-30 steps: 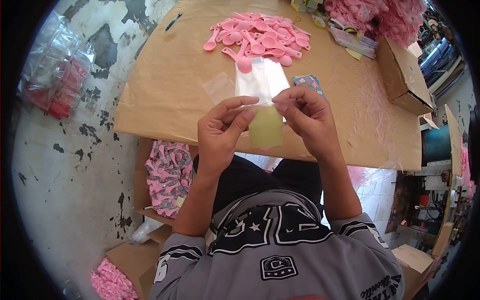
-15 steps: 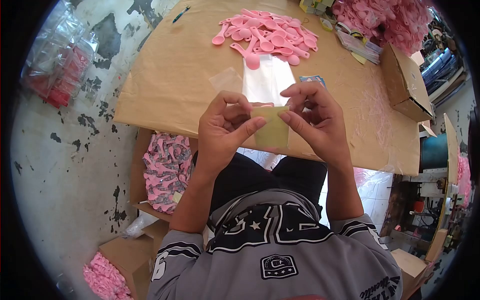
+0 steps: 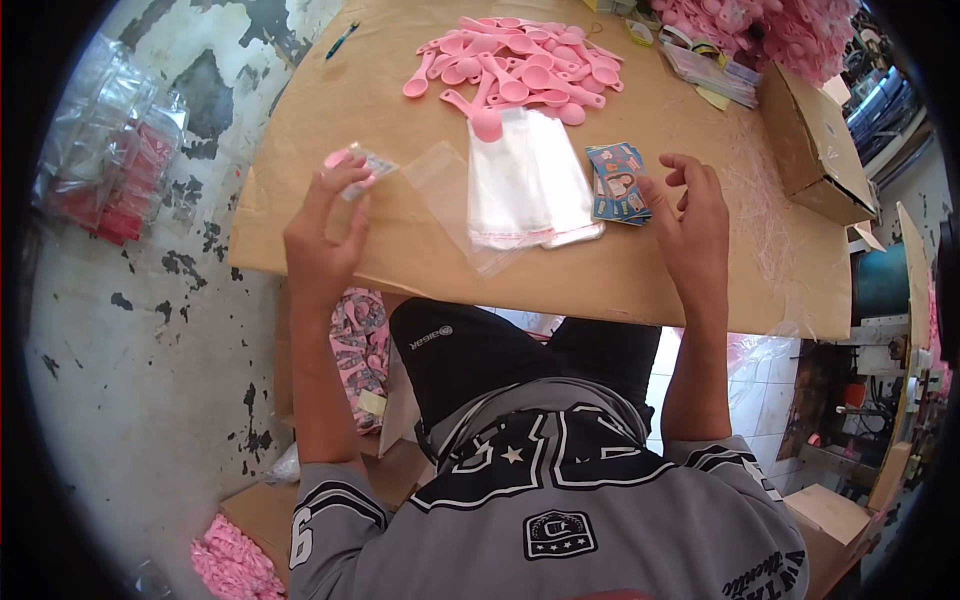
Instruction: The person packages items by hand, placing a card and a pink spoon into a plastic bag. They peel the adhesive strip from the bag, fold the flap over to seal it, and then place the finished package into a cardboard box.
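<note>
A small clear packet (image 3: 378,166) with something pink and a printed card inside is at the fingers of my left hand (image 3: 325,225), above the left side of the table. My right hand (image 3: 692,215) is open, fingers apart, its thumb at the right edge of a stack of blue printed cards (image 3: 617,185). Between my hands lies a pile of clear plastic bags (image 3: 508,190), with one loose clear bag (image 3: 442,195) slanting out at its left. Pink measuring spoons (image 3: 520,65) are heaped behind the bags.
Below the table's left edge stands a box of packed pink spoons (image 3: 358,345). A cardboard box (image 3: 820,150) sits at the right edge, near tape rolls (image 3: 705,48) and a large bag of pink spoons (image 3: 760,35). A pen (image 3: 342,40) lies far left.
The yellowish-backed piece held between both hands has left the middle. My left hand has moved left with a packet; my right hand has moved right to the cards, now uncovered.
</note>
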Motion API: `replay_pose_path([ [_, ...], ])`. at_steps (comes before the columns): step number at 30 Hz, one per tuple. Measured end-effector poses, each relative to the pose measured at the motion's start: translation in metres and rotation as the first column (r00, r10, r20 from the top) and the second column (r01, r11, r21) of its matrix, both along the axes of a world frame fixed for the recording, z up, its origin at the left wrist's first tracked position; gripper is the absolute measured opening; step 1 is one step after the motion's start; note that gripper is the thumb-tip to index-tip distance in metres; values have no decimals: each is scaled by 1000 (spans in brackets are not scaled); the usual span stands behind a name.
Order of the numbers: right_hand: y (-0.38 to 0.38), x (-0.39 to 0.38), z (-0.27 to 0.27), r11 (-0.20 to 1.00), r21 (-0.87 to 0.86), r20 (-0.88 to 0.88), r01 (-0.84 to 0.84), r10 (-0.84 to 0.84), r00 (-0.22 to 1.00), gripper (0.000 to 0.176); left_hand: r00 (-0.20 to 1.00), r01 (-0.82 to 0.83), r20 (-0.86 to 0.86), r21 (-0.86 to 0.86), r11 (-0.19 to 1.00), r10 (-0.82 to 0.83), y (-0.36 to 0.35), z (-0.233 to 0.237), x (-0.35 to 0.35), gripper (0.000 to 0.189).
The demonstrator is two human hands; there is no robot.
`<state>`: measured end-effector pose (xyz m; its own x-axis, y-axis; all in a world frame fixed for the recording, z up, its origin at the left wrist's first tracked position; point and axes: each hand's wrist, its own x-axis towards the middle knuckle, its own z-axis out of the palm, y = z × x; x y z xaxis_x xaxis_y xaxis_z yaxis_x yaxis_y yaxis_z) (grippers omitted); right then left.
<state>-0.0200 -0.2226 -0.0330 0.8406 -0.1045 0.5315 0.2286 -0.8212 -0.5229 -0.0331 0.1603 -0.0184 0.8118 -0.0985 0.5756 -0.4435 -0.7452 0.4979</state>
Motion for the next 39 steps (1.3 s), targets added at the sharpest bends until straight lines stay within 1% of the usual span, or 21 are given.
replay_pose_path([
  [1, -1, 0, -6, 1000, -10, -25, 26, -27, 999, 36, 1000, 12, -7, -33, 999, -12, -4, -5, -2, 33],
  [3, -1, -2, -17, 997, -36, -86, 72, -75, 993, 39, 1000, 15, -20, 29, 999, -14, -23, -13, -9, 32],
  [6, -1, 3, -15, 958, 283, -343, 48, 54, 938, 40, 991, 50, -130, 88, 995, -38, -61, -27, -17, 26],
  [9, -13, 11, -21, 932, 357, -360, 57, 81, 930, 37, 976, 52, -211, 30, 998, -45, -72, -44, -16, 20],
  [12, -18, 12, -18, 934, 349, -334, 77, 47, 941, 27, 971, 10, -234, -133, 991, -41, -74, -46, -15, 17],
  [15, 3, 9, -10, 874, 486, 4, 19, -24, 1000, 18, 988, 6, -147, -213, 977, -38, -73, -43, -20, 16],
  [16, 11, 5, -4, 825, 562, 13, -57, 60, 998, 15, 994, 20, -103, -220, 975, -43, -73, -41, -22, 17],
  [17, 20, 1, 4, 764, 633, 29, -126, 140, 990, 14, 987, 5, -149, -303, 953, -53, -75, -36, -26, 16],
  [19, 38, -10, 8, 701, 673, 28, -235, 293, 956, 14, 969, -26, -229, -458, 889, -89, -79, -26, -34, 14],
  [21, 55, -17, 4, 709, 623, -25, -331, 440, 897, 15, 955, -5, -250, -552, 834, -160, -80, -27, -36, 15],
  [22, 63, -16, 0, 769, 491, 9, -410, 466, 885, 15, 946, 3, -258, -596, 803, -195, -81, -27, -36, 16],
  [24, 83, -24, 11, 780, 459, -20, -425, 488, 873, 10, 936, 5, -271, -632, 775, -226, -86, -29, -37, 16],
  [28, 96, -24, 15, 746, 523, -75, -411, 521, 850, 16, 940, -6, -238, -726, 687, -243, -102, -32, -40, 15],
  [30, 92, -17, 3, 759, 546, -74, -354, 464, 883, 20, 887, -31, -311, -777, 629, -341, -104, -36, -49, 25],
  [31, 92, -17, 3, 687, 642, -50, -340, 480, 876, 19, 855, -46, -342, -799, 600, -390, -105, -37, -53, 31],
  [33, 93, -19, 9, 511, 806, 1, -300, 505, 863, 18, 644, -72, -377, -896, 438, -666, -103, -41, -56, 45],
  [34, 91, -21, 11, 519, 792, 8, -321, 518, 855, 17, 514, -109, -358, -928, 355, -779, -103, -44, -57, 53],
  [35, 89, -24, 13, 526, 777, 15, -346, 533, 846, 16, 519, -69, -252, -965, 253, -817, -107, -47, -53, 66],
  [36, 86, -27, 15, 532, 761, 25, -372, 548, 836, 15, 594, -167, -224, -974, 154, -773, -115, -38, -51, 62],
  [38, 77, -36, 31, 684, 545, -24, -485, 590, 807, 14, 731, -323, -198, -943, -75, -653, -131, -12, -49, 55],
  [39, 72, -40, 35, 736, 418, -53, -532, 605, 795, 13, 718, -265, -194, -964, -5, -669, -128, -16, -46, 50],
])
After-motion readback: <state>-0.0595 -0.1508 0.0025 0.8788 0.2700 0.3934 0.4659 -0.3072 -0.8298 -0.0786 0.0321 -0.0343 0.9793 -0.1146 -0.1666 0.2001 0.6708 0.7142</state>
